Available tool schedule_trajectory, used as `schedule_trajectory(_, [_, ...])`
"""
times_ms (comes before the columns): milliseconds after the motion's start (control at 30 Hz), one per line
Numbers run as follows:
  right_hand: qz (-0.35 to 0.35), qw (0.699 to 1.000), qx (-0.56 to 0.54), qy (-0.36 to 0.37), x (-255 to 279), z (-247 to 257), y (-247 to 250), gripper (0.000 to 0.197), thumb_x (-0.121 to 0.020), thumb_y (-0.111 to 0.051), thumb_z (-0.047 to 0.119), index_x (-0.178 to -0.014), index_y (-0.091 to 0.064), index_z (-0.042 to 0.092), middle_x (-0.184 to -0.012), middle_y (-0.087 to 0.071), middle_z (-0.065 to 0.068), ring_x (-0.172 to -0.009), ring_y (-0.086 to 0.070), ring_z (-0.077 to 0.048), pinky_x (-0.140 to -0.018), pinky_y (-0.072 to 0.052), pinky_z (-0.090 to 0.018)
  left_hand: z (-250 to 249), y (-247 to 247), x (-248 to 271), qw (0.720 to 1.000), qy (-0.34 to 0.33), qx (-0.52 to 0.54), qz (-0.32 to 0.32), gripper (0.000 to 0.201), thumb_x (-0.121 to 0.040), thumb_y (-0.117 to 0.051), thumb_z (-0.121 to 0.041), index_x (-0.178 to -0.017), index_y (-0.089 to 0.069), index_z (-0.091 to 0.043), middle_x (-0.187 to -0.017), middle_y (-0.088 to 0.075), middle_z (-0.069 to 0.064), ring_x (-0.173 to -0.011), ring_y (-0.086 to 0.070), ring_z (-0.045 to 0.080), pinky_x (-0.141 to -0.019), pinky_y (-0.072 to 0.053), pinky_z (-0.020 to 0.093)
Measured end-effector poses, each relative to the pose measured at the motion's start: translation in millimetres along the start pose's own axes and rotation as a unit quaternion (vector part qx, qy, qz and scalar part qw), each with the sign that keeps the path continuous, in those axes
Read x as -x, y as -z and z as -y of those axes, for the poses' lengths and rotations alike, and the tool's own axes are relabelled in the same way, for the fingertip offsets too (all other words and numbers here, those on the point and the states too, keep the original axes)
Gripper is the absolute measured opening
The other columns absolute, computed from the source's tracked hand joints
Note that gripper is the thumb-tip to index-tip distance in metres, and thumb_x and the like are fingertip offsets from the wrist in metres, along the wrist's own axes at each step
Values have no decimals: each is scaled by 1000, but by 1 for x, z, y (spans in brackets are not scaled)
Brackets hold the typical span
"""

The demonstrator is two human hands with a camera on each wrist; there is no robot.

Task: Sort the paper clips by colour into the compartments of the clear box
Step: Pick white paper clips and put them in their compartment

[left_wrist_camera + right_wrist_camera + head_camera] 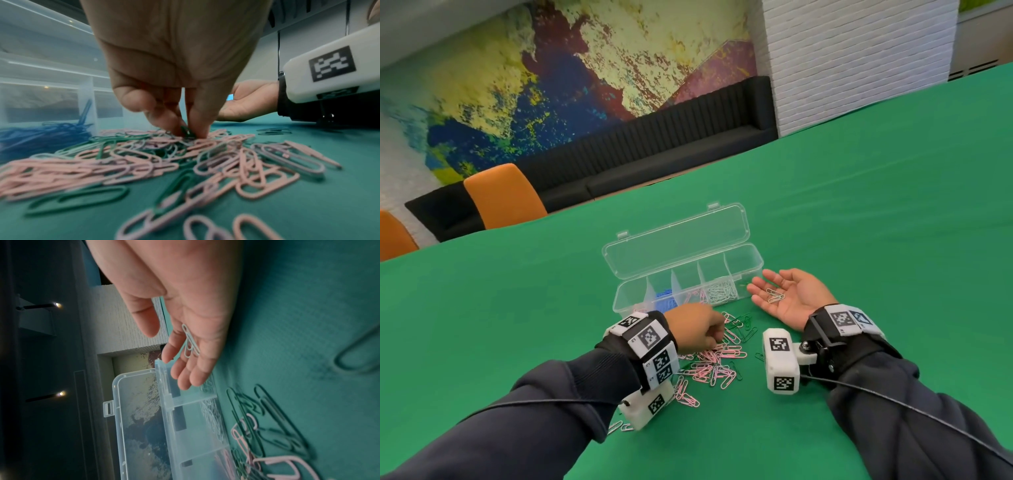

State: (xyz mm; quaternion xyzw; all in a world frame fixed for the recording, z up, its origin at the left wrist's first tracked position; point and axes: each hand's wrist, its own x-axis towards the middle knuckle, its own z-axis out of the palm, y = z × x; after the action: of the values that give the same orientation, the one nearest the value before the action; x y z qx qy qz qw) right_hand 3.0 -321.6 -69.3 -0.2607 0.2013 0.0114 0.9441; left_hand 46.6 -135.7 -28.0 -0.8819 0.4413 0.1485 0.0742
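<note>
Left hand (700, 327) down in the loose pile of paper clips (717, 363) on the bench (859, 222), thumb and fingertip (200, 128) pinched on a green clip (186, 129). Right hand (789, 294) palm-up and relaxed, fingers straight, cradling two pale clips (775, 295), just beside the right end of the clear box (681, 270). Box lying long-side across, directly beyond the left hand, lid open. Pale clips' compartment (722, 291) nearest the right hand, probably the next drop.
</note>
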Motion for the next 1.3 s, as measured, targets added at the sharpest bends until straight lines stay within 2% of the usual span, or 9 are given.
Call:
schedule_trajectory(200, [12,1000,20,-9,-1,-4,-2,29,-96,-33,17,-88,-56,3,-90,-60,-17,-81,-61,-30,-76,-48,-39,14,7,8,1000,12,8,26,14,-92,-51,-15,-95,-63,-8,-85,-58,-2,-78,-52,12,-75,-44,22])
schedule_trajectory(333, [8,1000,22,-11,-3,-5,1,29,-96,-34,18,-89,-58,4,-87,-63,-15,-63,-69,-27,-64,-55,-33,9,10,-2,1000,-7,-6,-20,14,-91,-53,-16,-102,-62,-16,-85,-57,-4,-76,-50,11,-74,-41,22])
schedule_trajectory(500, [8,1000,15,-11,-4,-4,1,29,-96,-34,18,-89,-58,4,-89,-63,-16,-60,-70,-27,-56,-57,-34,3,6,-15,999,-27,-36,14,14,-89,-60,-20,-100,-61,-10,-93,-62,3,-78,-48,13,-70,-34,23])
schedule_trajectory(667, [9,1000,19,-10,-3,-5,-1,29,-96,-33,18,-88,-57,4,-89,-61,-16,-79,-63,-30,-73,-51,-38,6,4,-15,996,-36,-84,-13,14,-91,-50,-17,-96,-61,-10,-100,-61,7,-87,-55,21,-75,-42,29])
schedule_trajectory(767, [4,999,36,-15,-2,-5,-2,29,-96,-34,18,-87,-57,4,-87,-62,-16,-70,-66,-28,-68,-53,-36,8,1,-14,994,-39,-96,-31,17,-92,-45,-16,-96,-60,-9,-99,-60,7,-87,-56,22,-79,-46,33])
schedule_trajectory(967, [3,997,70,-45,1,-9,-6,29,-95,-34,17,-85,-56,0,-88,-58,-21,-82,-57,-34,-78,-44,-42,0,19,-17,971,-26,110,-212,13,-92,-54,-16,-96,-65,-10,-87,-65,0,-67,-50,4,-63,-36,5])
schedule_trajectory(1100, [9,996,63,-60,1,-10,-5,31,-96,-35,19,-89,-56,-2,-92,-58,-23,-86,-58,-37,-65,-55,-41,-8,33,-14,917,2,242,-317,19,-90,-58,-16,-110,-59,-14,-79,-54,-11,-48,-41,-2,-53,-33,8])
schedule_trajectory(1200, [10,998,39,-56,0,-10,-4,31,-96,-35,18,-90,-56,-3,-94,-57,-24,-84,-59,-38,-51,-56,-41,-2,31,-1,949,4,189,-252,13,-92,-56,-16,-103,-62,-13,-82,-55,-11,-58,-45,-4,-57,-36,4])
schedule_trajectory(1300, [15,999,23,-46,0,-10,-5,31,-97,-34,18,-89,-56,-3,-92,-59,-23,-70,-67,-36,-52,-56,-38,10,17,19,992,-21,99,-80,11,-93,-54,-18,-100,-62,-14,-89,-59,-9,-71,-49,-4,-63,-38,2])
